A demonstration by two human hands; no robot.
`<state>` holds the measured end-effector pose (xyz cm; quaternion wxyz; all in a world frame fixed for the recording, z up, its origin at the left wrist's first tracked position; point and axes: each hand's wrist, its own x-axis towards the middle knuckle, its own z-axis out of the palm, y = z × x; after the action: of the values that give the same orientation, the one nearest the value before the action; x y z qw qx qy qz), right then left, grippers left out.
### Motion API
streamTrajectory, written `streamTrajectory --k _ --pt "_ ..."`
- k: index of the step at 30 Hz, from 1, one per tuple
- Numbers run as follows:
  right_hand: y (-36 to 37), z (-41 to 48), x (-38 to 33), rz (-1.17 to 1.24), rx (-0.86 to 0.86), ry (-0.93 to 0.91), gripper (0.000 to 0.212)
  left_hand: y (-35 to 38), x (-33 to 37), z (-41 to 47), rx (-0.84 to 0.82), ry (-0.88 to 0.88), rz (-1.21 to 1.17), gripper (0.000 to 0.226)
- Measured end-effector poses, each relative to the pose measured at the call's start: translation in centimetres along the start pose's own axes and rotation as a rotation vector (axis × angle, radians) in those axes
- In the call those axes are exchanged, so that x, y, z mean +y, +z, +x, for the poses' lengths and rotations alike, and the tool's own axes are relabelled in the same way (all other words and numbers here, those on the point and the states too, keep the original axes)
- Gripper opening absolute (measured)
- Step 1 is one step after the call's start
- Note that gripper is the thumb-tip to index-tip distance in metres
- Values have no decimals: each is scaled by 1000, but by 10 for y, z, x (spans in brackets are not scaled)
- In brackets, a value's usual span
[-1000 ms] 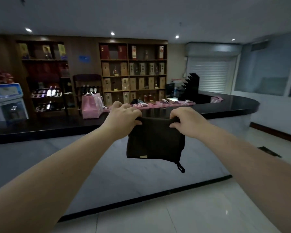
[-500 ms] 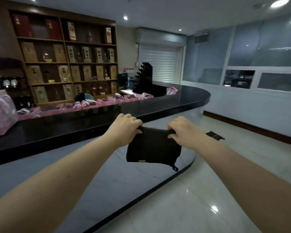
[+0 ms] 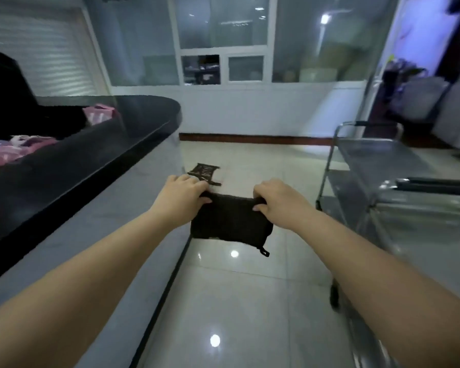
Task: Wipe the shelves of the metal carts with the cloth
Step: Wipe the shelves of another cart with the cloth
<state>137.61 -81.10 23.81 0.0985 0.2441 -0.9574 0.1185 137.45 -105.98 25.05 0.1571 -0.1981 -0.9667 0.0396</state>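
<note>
Holding a dark cloth (image 3: 230,221) by its top edge, the person has both forearms stretched forward at mid-frame.

Left hand (image 3: 182,195): fingers curled over the cloth's upper left corner, thumb tip against the near face, so the corner is pinched.

Right hand (image 3: 278,199): same hold on the upper right corner, fingers folded over the edge, thumb pressed on the near side.

The top edge runs roughly taut between the two hands. The rest of the cloth hangs below them in a rough rectangle, in the air above the floor (image 3: 237,301), touching nothing else. A small loop (image 3: 264,252) dangles from the lower right corner.

Cloth relative to carts: a metal cart (image 3: 383,152) stands to the right of the right hand, well apart from the cloth. Its top shelf is shiny metal with a rail handle at the far end, and a lower shelf shows beneath. A second cart (image 3: 422,208), nearer and at the right edge, is blurred; a black bar (image 3: 436,185) lies along its top. The cloth is apart from both carts.

Left side: a long counter (image 3: 77,155) with a black top and grey front, pink items (image 3: 98,115) on it. A dark grate (image 3: 204,172) sits in the pale glossy tiles just beyond the left hand. Windows (image 3: 223,30) line the far wall.
</note>
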Motion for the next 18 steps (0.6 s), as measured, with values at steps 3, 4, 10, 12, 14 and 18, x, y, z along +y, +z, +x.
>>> streamTrajectory --k 3,4,10,12,14,18 --pt "10 -10 37 -15 32 270 13 43 18 73 -13 177 -104 24" --pt "15 -19 47 -18 44 352 11 58 29 92 -38 228 -124 23" --pt "53 -81 108 -54 136 774 8 130 126 181 -72 573 -224 23" --pt "61 -98 130 -7 176 889 5 149 161 202 -73 663 -286 22" --pt "69 -116 151 51 232 967 5 166 196 220 -90 712 -351 22" --pt "90 -145 178 72 289 1110 5 199 247 241 -120 837 -391 20"
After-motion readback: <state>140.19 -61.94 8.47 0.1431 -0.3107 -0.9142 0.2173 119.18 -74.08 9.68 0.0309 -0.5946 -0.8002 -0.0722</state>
